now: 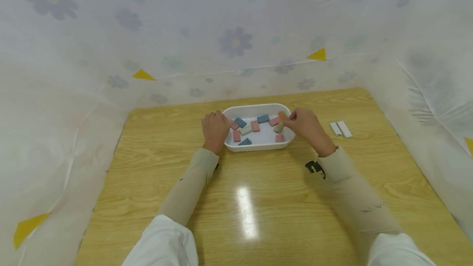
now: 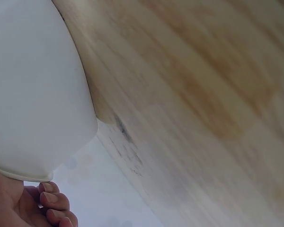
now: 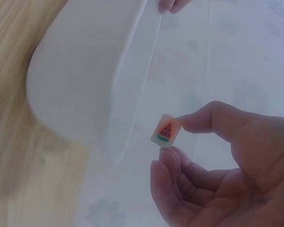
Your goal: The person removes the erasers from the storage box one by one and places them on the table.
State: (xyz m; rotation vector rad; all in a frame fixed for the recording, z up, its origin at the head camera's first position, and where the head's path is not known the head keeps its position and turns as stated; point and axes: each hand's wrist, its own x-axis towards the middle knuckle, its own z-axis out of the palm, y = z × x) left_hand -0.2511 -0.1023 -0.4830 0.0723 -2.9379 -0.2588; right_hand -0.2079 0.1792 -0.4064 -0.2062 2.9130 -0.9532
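Note:
A white oval-ended tray [image 1: 258, 147] stands on the table, with several small flat blocks inside. Among them are a pink block [image 1: 237, 136], a blue block [image 1: 263, 119] and a beige block [image 1: 246, 130]. My left hand [image 1: 215, 129] grips the tray's left end, its fingers curled at the rim in the left wrist view. Over the tray's right end, my right hand [image 1: 306, 128] pinches a small orange block [image 1: 283, 116] between thumb and fingertips. A watermelon slice is printed on the end of this block in the right wrist view.
Two white blocks [image 1: 340, 129] lie side by side on the wooden table [image 1: 281, 200], right of the tray. A pale flower-patterned sheet [image 1: 236, 69] hangs behind the table and at both sides, with yellow triangles on it.

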